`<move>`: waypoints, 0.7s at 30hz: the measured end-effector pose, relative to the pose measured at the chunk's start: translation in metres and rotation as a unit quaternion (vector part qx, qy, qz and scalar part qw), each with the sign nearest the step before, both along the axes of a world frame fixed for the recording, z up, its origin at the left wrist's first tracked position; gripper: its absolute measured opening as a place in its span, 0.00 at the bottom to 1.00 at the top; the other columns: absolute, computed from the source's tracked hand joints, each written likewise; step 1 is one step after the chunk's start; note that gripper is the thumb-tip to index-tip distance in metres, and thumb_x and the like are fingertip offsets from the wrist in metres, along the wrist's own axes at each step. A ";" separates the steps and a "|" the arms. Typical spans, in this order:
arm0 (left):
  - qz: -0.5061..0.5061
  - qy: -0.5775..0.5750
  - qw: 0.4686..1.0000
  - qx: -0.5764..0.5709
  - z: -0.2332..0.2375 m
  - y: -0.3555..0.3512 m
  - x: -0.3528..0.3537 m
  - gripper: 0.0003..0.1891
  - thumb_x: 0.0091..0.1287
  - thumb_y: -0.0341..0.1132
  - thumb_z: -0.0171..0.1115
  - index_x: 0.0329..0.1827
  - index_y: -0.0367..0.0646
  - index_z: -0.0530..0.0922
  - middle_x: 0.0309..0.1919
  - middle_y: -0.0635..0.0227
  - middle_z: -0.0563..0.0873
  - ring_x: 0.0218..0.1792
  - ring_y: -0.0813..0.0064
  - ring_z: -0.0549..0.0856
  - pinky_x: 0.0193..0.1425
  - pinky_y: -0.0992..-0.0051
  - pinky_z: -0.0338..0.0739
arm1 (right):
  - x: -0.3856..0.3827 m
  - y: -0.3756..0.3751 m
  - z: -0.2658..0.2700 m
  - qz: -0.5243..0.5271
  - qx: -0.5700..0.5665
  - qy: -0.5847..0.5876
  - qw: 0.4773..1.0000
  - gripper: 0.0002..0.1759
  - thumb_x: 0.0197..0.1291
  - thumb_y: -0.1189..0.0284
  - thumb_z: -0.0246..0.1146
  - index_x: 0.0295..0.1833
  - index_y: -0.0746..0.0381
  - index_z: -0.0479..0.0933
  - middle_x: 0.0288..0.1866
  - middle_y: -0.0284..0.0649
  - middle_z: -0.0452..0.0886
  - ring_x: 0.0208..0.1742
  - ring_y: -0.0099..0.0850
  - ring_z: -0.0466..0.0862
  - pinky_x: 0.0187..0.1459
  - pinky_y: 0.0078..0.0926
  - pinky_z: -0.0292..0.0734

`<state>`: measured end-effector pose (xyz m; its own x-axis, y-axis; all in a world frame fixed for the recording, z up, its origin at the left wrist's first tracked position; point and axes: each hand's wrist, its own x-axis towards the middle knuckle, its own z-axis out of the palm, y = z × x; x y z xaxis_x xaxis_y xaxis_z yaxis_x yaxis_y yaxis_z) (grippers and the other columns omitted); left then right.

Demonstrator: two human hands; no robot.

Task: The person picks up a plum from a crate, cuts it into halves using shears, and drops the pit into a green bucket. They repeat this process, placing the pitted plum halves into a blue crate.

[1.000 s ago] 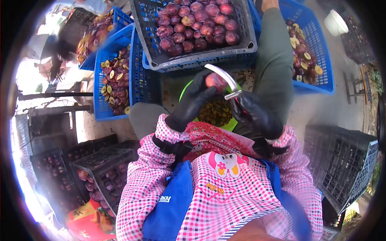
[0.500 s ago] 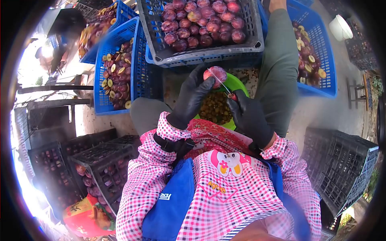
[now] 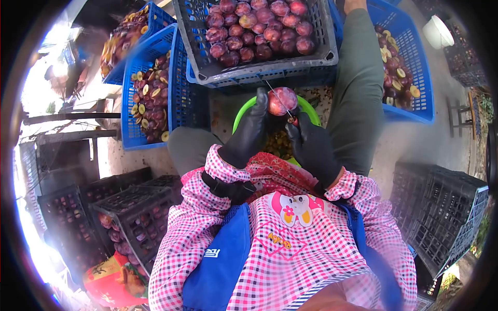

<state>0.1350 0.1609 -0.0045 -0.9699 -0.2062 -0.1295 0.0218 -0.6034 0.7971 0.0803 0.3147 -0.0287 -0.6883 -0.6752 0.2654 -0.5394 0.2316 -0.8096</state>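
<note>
In black gloves, both my hands are together above a bright green basin (image 3: 309, 110). My left hand (image 3: 250, 127) has its fingers around the left side of a red-purple plum (image 3: 283, 101). Closed on the handle of a thin-bladed knife (image 3: 278, 97), my right hand (image 3: 312, 143) is just below and right of the fruit. The blade crosses the front of the plum and points up and left. Small brownish-yellow pieces (image 3: 280, 145) lie in the basin, partly hidden by my hands. Straight ahead is a black crate (image 3: 259, 72) of whole plums (image 3: 259, 31).
Blue crates (image 3: 131, 132) of halved plums stand to the left, and another blue crate (image 3: 423, 78) is on the right. Black crates (image 3: 132, 202) with plums stand lower left. A black crate (image 3: 441, 212) sits lower right. A white bucket (image 3: 437, 32) is at the upper right.
The plum has moved slightly right and down, and my left hand has turned more upright beside it. The knife blade now lies across the plum at a steeper angle.
</note>
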 end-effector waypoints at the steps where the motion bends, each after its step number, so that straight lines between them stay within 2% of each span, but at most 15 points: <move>1: -0.025 -0.033 0.993 0.110 0.003 0.003 -0.001 0.29 0.75 0.52 0.51 0.66 0.35 0.68 0.58 0.63 0.78 0.59 0.75 0.76 0.65 0.73 0.69 | 0.001 -0.001 -0.002 -0.008 -0.008 -0.005 1.000 0.14 0.68 0.66 0.56 0.51 0.66 0.70 0.24 0.52 0.78 0.25 0.52 0.79 0.27 0.47 0.71; 2: -0.027 -0.034 0.993 0.110 -0.002 0.004 -0.001 0.29 0.75 0.52 0.51 0.66 0.35 0.68 0.58 0.63 0.78 0.59 0.75 0.76 0.65 0.73 0.69 | 0.001 -0.001 -0.003 -0.018 -0.015 -0.011 1.000 0.14 0.68 0.66 0.56 0.52 0.66 0.70 0.24 0.52 0.78 0.25 0.52 0.79 0.27 0.47 0.71; 4: -0.001 0.012 0.994 -0.112 -0.014 0.005 0.000 0.28 0.76 0.51 0.49 0.67 0.36 0.68 0.57 0.64 0.78 0.59 0.75 0.76 0.66 0.72 0.68 | -0.004 0.001 -0.010 -0.013 -0.013 -0.031 0.999 0.15 0.68 0.67 0.56 0.53 0.66 0.70 0.25 0.52 0.78 0.25 0.52 0.79 0.27 0.46 0.71; 5: -0.002 0.011 0.994 -0.111 -0.008 0.008 0.001 0.28 0.76 0.51 0.49 0.67 0.36 0.68 0.57 0.64 0.78 0.59 0.75 0.76 0.66 0.72 0.68 | -0.005 0.002 -0.011 -0.005 -0.012 -0.052 0.999 0.15 0.68 0.67 0.56 0.54 0.66 0.70 0.25 0.53 0.78 0.26 0.52 0.79 0.28 0.46 0.72; 7: 0.063 0.025 0.909 -0.411 0.012 0.012 0.002 0.28 0.77 0.53 0.47 0.66 0.36 0.69 0.56 0.64 0.79 0.59 0.74 0.76 0.67 0.72 0.67 | -0.005 0.004 -0.006 -0.001 -0.019 -0.044 0.999 0.15 0.68 0.67 0.56 0.54 0.66 0.70 0.26 0.53 0.78 0.26 0.52 0.79 0.28 0.45 0.72; 8: 0.062 0.025 0.909 -0.412 0.012 0.013 0.002 0.28 0.77 0.53 0.47 0.66 0.36 0.69 0.56 0.64 0.79 0.59 0.74 0.76 0.67 0.72 0.67 | -0.005 0.005 -0.002 0.003 -0.026 -0.037 0.999 0.15 0.68 0.67 0.56 0.54 0.67 0.70 0.26 0.53 0.78 0.27 0.52 0.79 0.28 0.45 0.72; 10: 0.064 0.044 0.964 -0.256 0.010 0.014 -0.001 0.28 0.76 0.51 0.51 0.66 0.36 0.68 0.57 0.63 0.78 0.59 0.74 0.76 0.67 0.72 0.66 | -0.004 0.005 0.006 0.005 -0.042 -0.025 0.999 0.15 0.68 0.68 0.57 0.53 0.67 0.70 0.26 0.53 0.78 0.27 0.53 0.80 0.29 0.46 0.71; 11: 0.064 0.043 0.964 -0.256 0.009 0.014 -0.003 0.28 0.76 0.51 0.51 0.66 0.36 0.68 0.57 0.63 0.78 0.59 0.74 0.76 0.67 0.72 0.66 | -0.004 0.005 0.008 0.007 -0.058 -0.013 0.998 0.15 0.67 0.68 0.57 0.53 0.67 0.69 0.27 0.54 0.78 0.28 0.53 0.80 0.29 0.46 0.71; 13: 0.005 0.008 0.997 0.071 0.006 0.013 -0.005 0.28 0.74 0.51 0.54 0.67 0.36 0.67 0.57 0.63 0.77 0.58 0.74 0.75 0.67 0.73 0.66 | 0.001 0.004 0.008 -0.005 -0.016 -0.020 1.000 0.15 0.67 0.69 0.58 0.53 0.67 0.69 0.28 0.54 0.78 0.29 0.54 0.80 0.30 0.47 0.71; 14: 0.007 0.010 0.997 0.070 0.009 0.013 -0.002 0.28 0.74 0.51 0.54 0.67 0.36 0.67 0.57 0.63 0.77 0.58 0.74 0.75 0.67 0.73 0.66 | 0.001 0.003 0.009 -0.016 0.023 -0.022 0.999 0.15 0.66 0.69 0.58 0.53 0.67 0.69 0.28 0.55 0.78 0.31 0.54 0.80 0.31 0.47 0.71; 16: 0.040 -0.030 0.976 -0.214 0.016 0.012 0.001 0.28 0.75 0.52 0.52 0.65 0.35 0.69 0.56 0.64 0.78 0.58 0.74 0.76 0.67 0.73 0.66 | -0.001 0.004 0.000 0.002 -0.005 -0.033 0.999 0.16 0.66 0.69 0.58 0.54 0.67 0.69 0.29 0.55 0.78 0.31 0.55 0.80 0.31 0.47 0.72; 17: 0.038 -0.033 0.976 -0.211 0.014 0.014 0.001 0.28 0.75 0.52 0.52 0.65 0.35 0.69 0.56 0.64 0.78 0.58 0.74 0.76 0.67 0.73 0.66 | 0.001 0.006 -0.001 0.020 -0.027 -0.051 0.998 0.16 0.66 0.70 0.58 0.55 0.67 0.69 0.29 0.55 0.78 0.31 0.55 0.80 0.32 0.47 0.72; 19: 0.094 0.049 0.916 -0.387 0.009 0.016 -0.001 0.28 0.76 0.53 0.49 0.63 0.36 0.71 0.55 0.64 0.79 0.56 0.75 0.76 0.66 0.73 0.67 | 0.004 0.008 0.002 0.014 -0.030 -0.051 0.998 0.16 0.66 0.70 0.58 0.54 0.67 0.69 0.29 0.55 0.78 0.31 0.55 0.80 0.32 0.48 0.72; 20: 0.097 0.051 0.915 -0.389 0.007 0.014 -0.002 0.28 0.76 0.53 0.49 0.63 0.36 0.71 0.55 0.64 0.79 0.56 0.75 0.76 0.66 0.73 0.67 | 0.002 0.005 0.005 0.012 -0.039 -0.046 0.998 0.15 0.66 0.70 0.58 0.54 0.67 0.69 0.29 0.55 0.78 0.31 0.55 0.80 0.32 0.48 0.72; 21: 0.066 0.033 0.978 -0.198 0.003 0.014 -0.002 0.28 0.75 0.53 0.50 0.63 0.35 0.71 0.55 0.65 0.79 0.57 0.74 0.76 0.66 0.72 0.67 | 0.002 0.002 0.006 0.013 -0.040 -0.045 0.998 0.15 0.66 0.70 0.58 0.54 0.67 0.69 0.29 0.55 0.78 0.31 0.55 0.80 0.32 0.48 0.72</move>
